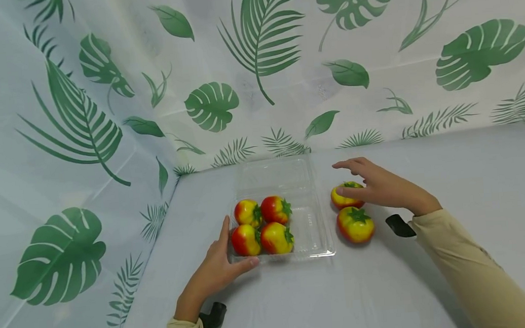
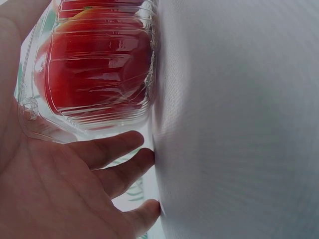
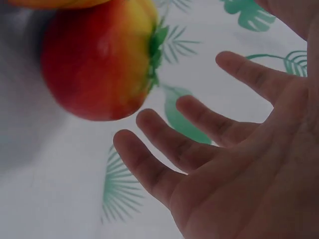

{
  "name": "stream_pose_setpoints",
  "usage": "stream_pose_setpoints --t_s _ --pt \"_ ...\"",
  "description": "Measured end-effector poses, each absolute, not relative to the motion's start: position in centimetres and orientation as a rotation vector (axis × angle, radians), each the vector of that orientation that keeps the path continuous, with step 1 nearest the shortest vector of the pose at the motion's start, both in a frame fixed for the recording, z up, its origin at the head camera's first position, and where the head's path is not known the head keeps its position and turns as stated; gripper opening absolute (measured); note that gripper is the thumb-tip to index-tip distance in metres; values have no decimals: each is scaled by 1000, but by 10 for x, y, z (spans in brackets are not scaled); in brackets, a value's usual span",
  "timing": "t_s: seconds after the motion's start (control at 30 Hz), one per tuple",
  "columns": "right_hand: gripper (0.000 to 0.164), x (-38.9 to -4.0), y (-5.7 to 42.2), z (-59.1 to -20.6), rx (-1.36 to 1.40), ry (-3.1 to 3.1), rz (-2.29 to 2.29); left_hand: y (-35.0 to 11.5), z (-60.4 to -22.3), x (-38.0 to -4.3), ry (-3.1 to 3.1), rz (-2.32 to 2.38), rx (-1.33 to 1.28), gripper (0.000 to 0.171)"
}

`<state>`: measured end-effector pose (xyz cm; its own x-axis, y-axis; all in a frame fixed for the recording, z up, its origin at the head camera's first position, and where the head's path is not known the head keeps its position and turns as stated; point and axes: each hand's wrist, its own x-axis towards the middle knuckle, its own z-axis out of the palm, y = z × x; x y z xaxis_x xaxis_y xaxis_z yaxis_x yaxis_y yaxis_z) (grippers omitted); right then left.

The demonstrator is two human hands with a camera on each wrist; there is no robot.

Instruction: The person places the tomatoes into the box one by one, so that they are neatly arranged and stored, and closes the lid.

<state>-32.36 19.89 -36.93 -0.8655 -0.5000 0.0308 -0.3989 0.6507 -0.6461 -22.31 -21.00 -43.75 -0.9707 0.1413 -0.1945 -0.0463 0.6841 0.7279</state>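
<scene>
A clear plastic clamshell container (image 1: 310, 232) lies with its lid (image 1: 274, 176) folded back. Several red-and-yellow fruits with green leafy tops, like persimmons (image 1: 276, 236), sit in its left part. My left hand (image 1: 215, 266) rests at the container's near left corner, thumb along the front edge and fingers extended by the left side. In the left wrist view, a red fruit (image 2: 99, 64) shows through the ribbed wall. My right hand (image 1: 380, 183) hovers with spread fingers over the farther of two loose persimmons (image 1: 344, 196); the nearer persimmon (image 1: 356, 226) stands beside it.
The white tabletop (image 1: 345, 295) stretches around the container. A leaf-printed curtain (image 1: 285, 96) borders the table at the back and left. Dark wrist-worn devices (image 1: 400, 225) sit by both sleeves.
</scene>
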Motion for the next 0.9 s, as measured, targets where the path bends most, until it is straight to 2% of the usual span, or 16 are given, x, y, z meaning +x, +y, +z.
stream_pose_setpoints --t_s 0.33,0.63,0.9 --pt "67 -335 207 -392 -771 2649 -1023 -211 -438 -222 2675 1182 110 126" --pt "56 -343 207 -406 -737 2680 -990 -211 -440 -223 2669 1199 96 125" --pt "61 -345 210 -409 -630 2701 -952 -211 -438 -223 2669 1174 83 126"
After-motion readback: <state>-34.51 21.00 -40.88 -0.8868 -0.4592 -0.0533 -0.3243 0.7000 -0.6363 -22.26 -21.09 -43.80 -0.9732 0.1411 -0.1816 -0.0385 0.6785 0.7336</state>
